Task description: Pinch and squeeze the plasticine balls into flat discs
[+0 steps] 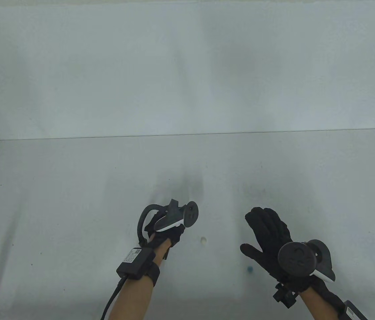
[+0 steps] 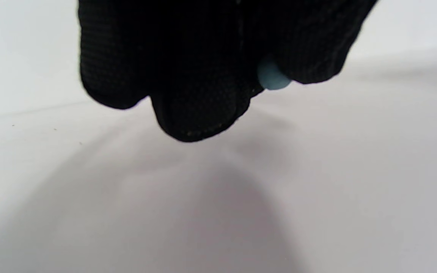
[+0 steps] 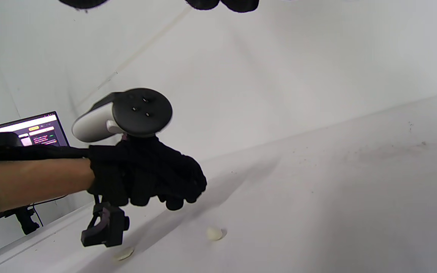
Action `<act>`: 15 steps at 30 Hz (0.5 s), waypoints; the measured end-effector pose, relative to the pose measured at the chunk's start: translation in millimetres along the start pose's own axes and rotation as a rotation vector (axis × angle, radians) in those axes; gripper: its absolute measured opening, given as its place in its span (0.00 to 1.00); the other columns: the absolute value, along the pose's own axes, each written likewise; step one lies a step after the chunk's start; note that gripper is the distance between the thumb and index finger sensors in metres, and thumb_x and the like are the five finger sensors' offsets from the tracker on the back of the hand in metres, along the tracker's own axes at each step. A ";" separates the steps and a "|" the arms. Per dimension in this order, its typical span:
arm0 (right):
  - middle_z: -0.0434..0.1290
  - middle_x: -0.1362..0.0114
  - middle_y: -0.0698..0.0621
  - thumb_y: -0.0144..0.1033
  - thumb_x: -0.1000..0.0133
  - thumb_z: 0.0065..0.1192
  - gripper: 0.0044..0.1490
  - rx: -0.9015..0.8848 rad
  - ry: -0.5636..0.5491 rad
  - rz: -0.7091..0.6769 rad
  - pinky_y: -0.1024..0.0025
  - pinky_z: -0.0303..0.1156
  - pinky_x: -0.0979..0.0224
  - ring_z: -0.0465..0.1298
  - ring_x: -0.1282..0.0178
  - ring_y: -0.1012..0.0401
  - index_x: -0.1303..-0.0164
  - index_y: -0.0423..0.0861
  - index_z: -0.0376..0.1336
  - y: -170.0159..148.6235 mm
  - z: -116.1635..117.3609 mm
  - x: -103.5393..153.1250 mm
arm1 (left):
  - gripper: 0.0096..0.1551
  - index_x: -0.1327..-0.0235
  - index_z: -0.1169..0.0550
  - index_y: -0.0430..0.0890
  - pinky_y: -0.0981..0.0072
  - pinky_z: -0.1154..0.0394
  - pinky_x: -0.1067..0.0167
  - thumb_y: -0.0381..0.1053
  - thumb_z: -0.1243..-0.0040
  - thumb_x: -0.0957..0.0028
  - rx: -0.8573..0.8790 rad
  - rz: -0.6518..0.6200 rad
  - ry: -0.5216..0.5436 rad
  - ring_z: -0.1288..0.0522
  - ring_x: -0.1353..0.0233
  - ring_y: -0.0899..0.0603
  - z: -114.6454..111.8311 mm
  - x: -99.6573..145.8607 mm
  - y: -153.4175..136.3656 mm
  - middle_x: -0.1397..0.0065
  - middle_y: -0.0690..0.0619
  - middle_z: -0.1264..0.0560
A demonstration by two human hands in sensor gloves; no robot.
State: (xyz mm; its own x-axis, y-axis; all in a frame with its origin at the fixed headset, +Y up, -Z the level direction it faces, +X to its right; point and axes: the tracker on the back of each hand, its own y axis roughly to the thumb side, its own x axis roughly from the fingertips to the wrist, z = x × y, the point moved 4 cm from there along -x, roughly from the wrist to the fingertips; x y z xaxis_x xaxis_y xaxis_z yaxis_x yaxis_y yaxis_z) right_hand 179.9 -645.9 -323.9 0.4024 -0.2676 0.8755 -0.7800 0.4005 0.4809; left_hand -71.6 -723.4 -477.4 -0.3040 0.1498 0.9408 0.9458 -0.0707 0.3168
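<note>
Pinching pale-blue ball (image 2: 272, 78), left hand (image 2: 188, 64).

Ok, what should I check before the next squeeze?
1. Left hand pinches the light blue piece: ok.
2. Light blue piece flattened enough: cannot tell, the fingers hide most of it.
3. Right hand free, fingers straight: ok.
4. Cream ball lying on the table between the hands: ok.
5. Cream disc flat, under the left wrist: ok.
6. Dark blue piece near the right hand, shape: cannot tell.
</note>
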 end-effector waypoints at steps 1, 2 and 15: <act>0.45 0.09 0.41 0.67 0.38 0.39 0.52 -0.001 -0.001 -0.001 0.28 0.51 0.23 0.47 0.13 0.34 0.13 0.43 0.42 0.1 -0.1 0.0 | 0.27 0.38 0.22 0.38 0.55 0.16 0.49 0.50 0.38 0.47 0.029 0.005 0.005 0.12 0.53 0.45 5.7 3.1 -3.6 0.42 0.41 0.17; 0.45 0.09 0.40 0.67 0.38 0.39 0.52 -0.002 -0.001 -0.001 0.28 0.51 0.23 0.47 0.13 0.34 0.13 0.43 0.42 0.1 -0.1 -0.1 | 0.27 0.38 0.22 0.38 0.55 0.16 0.49 0.50 0.38 0.46 0.082 0.016 0.020 0.11 0.52 0.46 15.0 9.1 -10.0 0.42 0.41 0.17; 0.45 0.09 0.41 0.67 0.38 0.39 0.52 -0.001 -0.016 -0.004 0.28 0.51 0.23 0.47 0.13 0.34 0.13 0.44 0.42 0.8 -2.4 1.2 | 0.31 0.32 0.24 0.33 0.49 0.20 0.42 0.46 0.38 0.45 1.039 -0.001 0.030 0.16 0.46 0.42 41.2 94.6 -71.0 0.37 0.38 0.22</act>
State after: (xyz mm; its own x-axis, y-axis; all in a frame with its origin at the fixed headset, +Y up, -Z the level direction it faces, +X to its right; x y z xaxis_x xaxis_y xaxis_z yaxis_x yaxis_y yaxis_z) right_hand 180.9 -643.9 -322.4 0.3974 -0.2831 0.8729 -0.7781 0.4002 0.4841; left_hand -162.9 -663.6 -415.8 -0.2940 0.1243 0.9477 0.5738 0.8159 0.0710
